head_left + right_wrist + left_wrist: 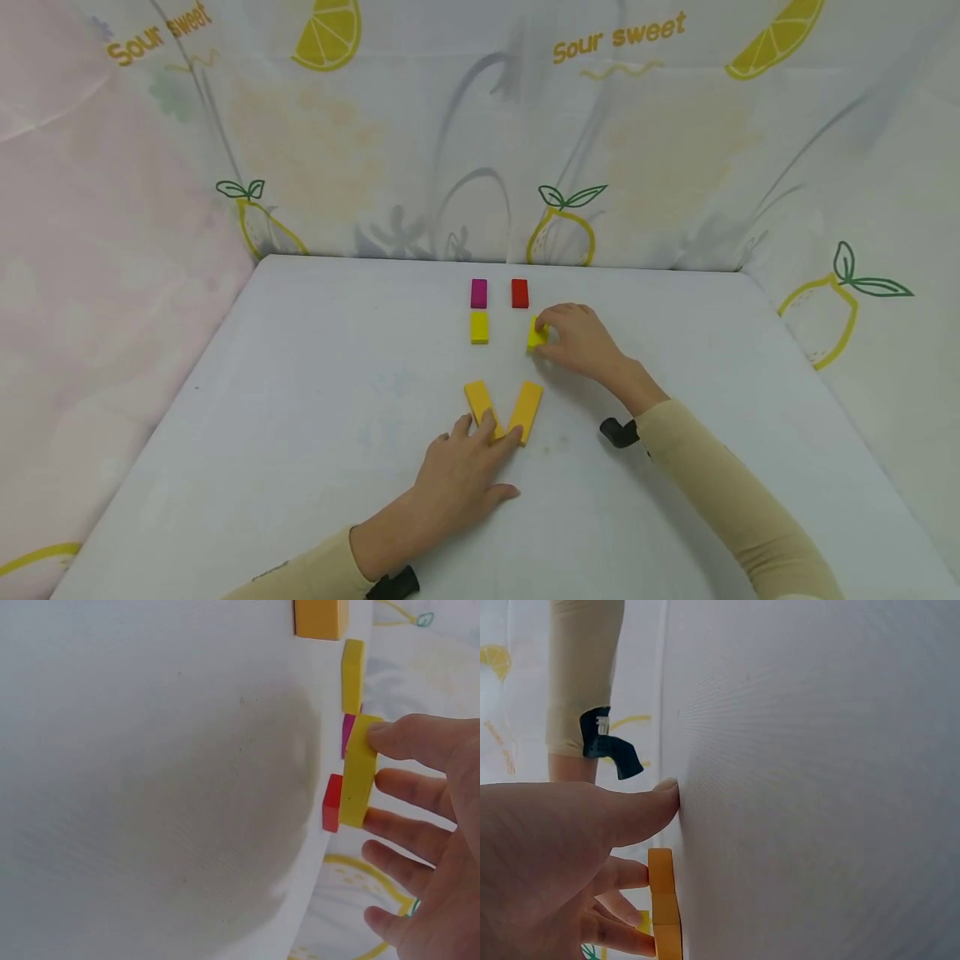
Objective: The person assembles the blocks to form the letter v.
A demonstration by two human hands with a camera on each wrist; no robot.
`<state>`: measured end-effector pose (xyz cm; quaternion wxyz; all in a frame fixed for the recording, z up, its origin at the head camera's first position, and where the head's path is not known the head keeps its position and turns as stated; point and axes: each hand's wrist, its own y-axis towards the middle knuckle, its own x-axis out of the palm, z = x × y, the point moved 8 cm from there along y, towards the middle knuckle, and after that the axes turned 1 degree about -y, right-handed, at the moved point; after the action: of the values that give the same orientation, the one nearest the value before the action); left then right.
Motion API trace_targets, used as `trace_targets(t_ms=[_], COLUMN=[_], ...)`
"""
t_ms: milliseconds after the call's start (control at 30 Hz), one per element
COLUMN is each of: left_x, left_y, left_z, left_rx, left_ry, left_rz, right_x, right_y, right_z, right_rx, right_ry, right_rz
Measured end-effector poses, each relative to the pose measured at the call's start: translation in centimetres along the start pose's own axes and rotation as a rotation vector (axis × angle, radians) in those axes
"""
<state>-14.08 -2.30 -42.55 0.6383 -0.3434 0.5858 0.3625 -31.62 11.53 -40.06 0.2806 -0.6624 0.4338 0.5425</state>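
Observation:
Two orange blocks lie in a V shape, their near ends close together. My left hand rests its fingertips on both of them, fingers extended and thumb held out to the side; in the left wrist view the fingertips meet the orange blocks. Farther back, my right hand pinches a yellow block by its ends between thumb and fingers, slightly tilted. Left of it lies a second yellow block. Behind these are a magenta block and a red block, side by side with a gap.
All the blocks are on a white table, whose far edge meets a printed cloth backdrop with lemon drawings. Cloth also hangs along both sides. Black wrist mounts stick out below the sleeves.

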Motion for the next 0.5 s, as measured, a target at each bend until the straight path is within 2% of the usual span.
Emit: trace_targets(t_ms=[267, 500], left_x=[0.1, -0.1], left_y=[0.1, 0.0], left_z=[0.0, 0.0], left_rx=[-0.010, 0.000], left_ry=[-0.014, -0.007], left_rz=[-0.015, 0.016], right_x=[0.0, -0.2], right_y=[-0.5, -1.1], right_z=[-0.3, -0.6], right_rx=[-0.003, -0.014], right_ry=[-0.009, -0.009], right_rz=[0.001, 0.016])
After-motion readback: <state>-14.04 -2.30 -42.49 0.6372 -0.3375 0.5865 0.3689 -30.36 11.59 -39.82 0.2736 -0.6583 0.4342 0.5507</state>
